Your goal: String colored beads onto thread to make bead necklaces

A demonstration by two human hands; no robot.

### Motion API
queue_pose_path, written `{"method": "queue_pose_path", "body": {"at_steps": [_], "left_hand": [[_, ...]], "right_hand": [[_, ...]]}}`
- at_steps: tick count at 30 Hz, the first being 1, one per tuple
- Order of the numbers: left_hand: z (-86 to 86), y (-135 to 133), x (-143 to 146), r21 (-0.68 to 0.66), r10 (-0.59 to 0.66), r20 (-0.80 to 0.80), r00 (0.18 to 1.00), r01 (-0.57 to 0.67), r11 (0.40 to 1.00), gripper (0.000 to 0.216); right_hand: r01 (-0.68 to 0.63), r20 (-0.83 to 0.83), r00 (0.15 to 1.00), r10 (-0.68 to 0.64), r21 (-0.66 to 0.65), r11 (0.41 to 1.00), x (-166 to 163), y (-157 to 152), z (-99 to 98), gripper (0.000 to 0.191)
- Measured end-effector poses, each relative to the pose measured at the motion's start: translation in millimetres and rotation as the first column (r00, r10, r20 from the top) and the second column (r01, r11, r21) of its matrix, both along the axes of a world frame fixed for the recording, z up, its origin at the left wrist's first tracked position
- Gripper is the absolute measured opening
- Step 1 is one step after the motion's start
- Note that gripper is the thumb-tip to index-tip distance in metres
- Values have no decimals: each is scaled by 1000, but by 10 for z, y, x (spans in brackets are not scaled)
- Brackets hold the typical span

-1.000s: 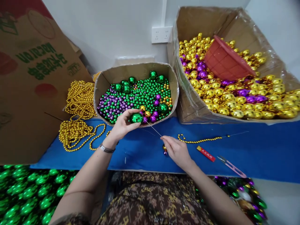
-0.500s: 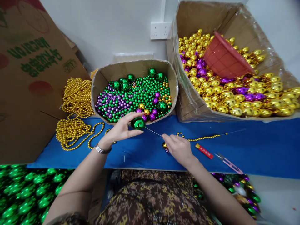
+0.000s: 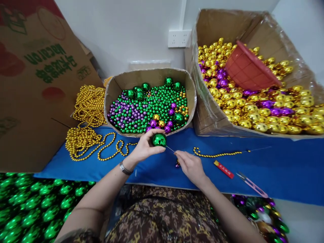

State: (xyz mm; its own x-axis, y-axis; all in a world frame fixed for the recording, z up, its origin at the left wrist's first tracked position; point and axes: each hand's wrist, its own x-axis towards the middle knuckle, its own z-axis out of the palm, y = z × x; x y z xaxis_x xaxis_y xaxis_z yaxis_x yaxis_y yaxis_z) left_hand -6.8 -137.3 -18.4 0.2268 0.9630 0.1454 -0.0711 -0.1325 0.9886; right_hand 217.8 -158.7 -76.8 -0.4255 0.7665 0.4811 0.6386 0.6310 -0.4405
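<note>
My left hand (image 3: pixel 144 148) grips a large shiny green bead (image 3: pixel 159 139) between thumb and fingers, just in front of the cardboard box of mixed green, purple and gold beads (image 3: pixel 149 108). My right hand (image 3: pixel 191 166) pinches a thin needle or wire (image 3: pixel 170 149) whose tip meets the green bead. A few small purple and gold beads (image 3: pixel 177 164) hang on the thread below the right hand. A gold bead strand (image 3: pixel 215 154) lies on the blue table cover (image 3: pixel 278 162) to the right.
A big plastic-lined box of gold and purple beads (image 3: pixel 265 104) holds a red basket (image 3: pixel 249 69). Gold strands (image 3: pixel 87 131) are piled at left beside a large cardboard sheet (image 3: pixel 30 87). A red lighter (image 3: pixel 223 169) and pink snips (image 3: pixel 251 184) lie at right. Green beads (image 3: pixel 30 209) fill the lower left.
My left hand has carried the green bead from the box rim down and to the right, closer to my right hand. The exposed length of needle between the hands has shortened.
</note>
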Motion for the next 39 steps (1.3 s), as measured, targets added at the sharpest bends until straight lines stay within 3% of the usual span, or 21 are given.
{"method": "queue_pose_path", "body": {"at_steps": [8,14,23,32,39], "left_hand": [[-80,-38,47,-96,34,210,977,-14,995,50],[-70,-64,52,-58,50,164,985,-41,998,52],[-78,-85,52,-79,-4,197,980,20,997,50],[-46,-115,62,-167,-29,304,952,83,982,49],[-115,-128,104,-187,-70,282,957,126,974,53]], "right_hand": [[-27,-75,997,24,-43,999,-2,-19,-48,28],[-11,-50,999,10,-19,1000,6,-23,-66,28],[-11,-44,999,11,-2,1000,9,-10,-100,28],[-6,-14,1000,6,5,1000,10,-25,-101,28],[-45,-60,997,44,-26,999,-27,-27,-75,28]]}}
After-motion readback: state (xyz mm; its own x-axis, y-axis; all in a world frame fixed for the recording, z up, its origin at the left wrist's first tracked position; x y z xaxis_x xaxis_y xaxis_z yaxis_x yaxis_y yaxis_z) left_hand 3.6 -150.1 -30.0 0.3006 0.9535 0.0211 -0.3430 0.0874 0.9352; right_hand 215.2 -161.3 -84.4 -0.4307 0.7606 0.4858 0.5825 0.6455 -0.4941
